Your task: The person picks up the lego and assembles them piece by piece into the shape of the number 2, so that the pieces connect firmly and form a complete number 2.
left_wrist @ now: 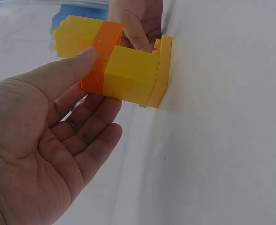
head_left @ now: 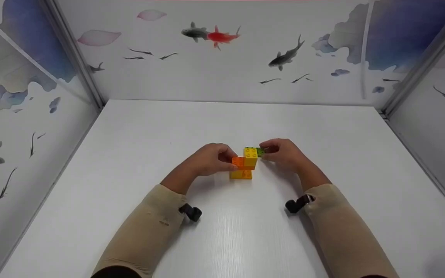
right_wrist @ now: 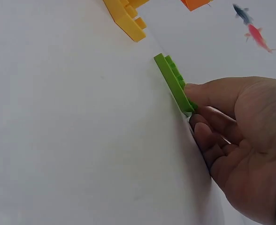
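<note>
My left hand (head_left: 211,159) grips a small stack of toy building bricks by its orange brick (left_wrist: 93,77), thumb on one side and fingers behind. In the left wrist view, a yellow brick (left_wrist: 79,36) sits on one side of the orange one. A second yellow brick (left_wrist: 131,72) joins it to a flat yellow-orange base plate (left_wrist: 162,70). Just behind and right of the stack, my right hand (head_left: 284,154) pinches a flat green brick (right_wrist: 172,83) by its near end, low at the tabletop. A gap shows between the green brick and the base plate in the right wrist view.
The white tabletop (head_left: 238,239) spreads around both hands. White panels (head_left: 222,69) painted with fish and leaves enclose the back and sides. A black wrist mount (head_left: 191,212) sticks out from the left sleeve, another black mount (head_left: 298,204) from the right.
</note>
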{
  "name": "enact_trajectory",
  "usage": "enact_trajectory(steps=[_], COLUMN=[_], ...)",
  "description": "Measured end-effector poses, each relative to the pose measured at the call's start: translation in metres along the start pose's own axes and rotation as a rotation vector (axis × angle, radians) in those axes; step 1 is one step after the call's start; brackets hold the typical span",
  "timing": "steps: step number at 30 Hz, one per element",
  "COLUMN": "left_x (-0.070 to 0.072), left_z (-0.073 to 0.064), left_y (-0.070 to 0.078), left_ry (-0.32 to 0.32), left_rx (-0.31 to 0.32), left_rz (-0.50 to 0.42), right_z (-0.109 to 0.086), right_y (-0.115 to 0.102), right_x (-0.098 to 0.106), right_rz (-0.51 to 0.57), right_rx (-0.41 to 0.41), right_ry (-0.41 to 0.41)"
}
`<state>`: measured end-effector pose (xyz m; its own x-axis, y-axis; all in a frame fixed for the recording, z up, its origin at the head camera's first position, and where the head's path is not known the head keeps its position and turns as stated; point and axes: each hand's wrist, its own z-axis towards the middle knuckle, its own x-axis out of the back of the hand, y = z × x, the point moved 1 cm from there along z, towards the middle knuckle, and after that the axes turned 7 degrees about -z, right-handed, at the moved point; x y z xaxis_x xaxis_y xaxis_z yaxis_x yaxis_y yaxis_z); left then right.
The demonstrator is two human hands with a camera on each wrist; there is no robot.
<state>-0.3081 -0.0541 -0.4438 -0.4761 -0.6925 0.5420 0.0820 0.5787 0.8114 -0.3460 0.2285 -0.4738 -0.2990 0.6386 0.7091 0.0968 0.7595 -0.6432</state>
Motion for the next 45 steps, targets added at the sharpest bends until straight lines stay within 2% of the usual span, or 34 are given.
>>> enact_trajectory(steps=[6, 13, 27, 37, 45], left_x=[0.000, 0.000, 0.000, 0.000, 0.000], left_z=[0.000, -0.001, 0.000, 0.000, 0.000], left_y=[-0.001, -0.001, 0.001, 0.000, 0.000], left_ry=[0.001, 0.000, -0.005, -0.008, -0.007], left_rx=[-0.010, -0.007, 0.015, 0.015, 0.017], left_rz=[-0.009, -0.025, -0.022, -0.023, -0.023], right_z=[0.001, 0.003, -0.006, -0.019, -0.040], right_y=[-0.003, -0.002, -0.009, -0.020, -0.032], right_x=[-0.003, -0.003, 0.016, 0.026, 0.034], right_rz=[-0.027, -0.051, -0.045, -0.004, -0.006], right_rx=[-0.035, -0.036, -0.009, 0.077, 0.162], right_ry=[0.006, 0.010, 0.037, 0.082, 0.115])
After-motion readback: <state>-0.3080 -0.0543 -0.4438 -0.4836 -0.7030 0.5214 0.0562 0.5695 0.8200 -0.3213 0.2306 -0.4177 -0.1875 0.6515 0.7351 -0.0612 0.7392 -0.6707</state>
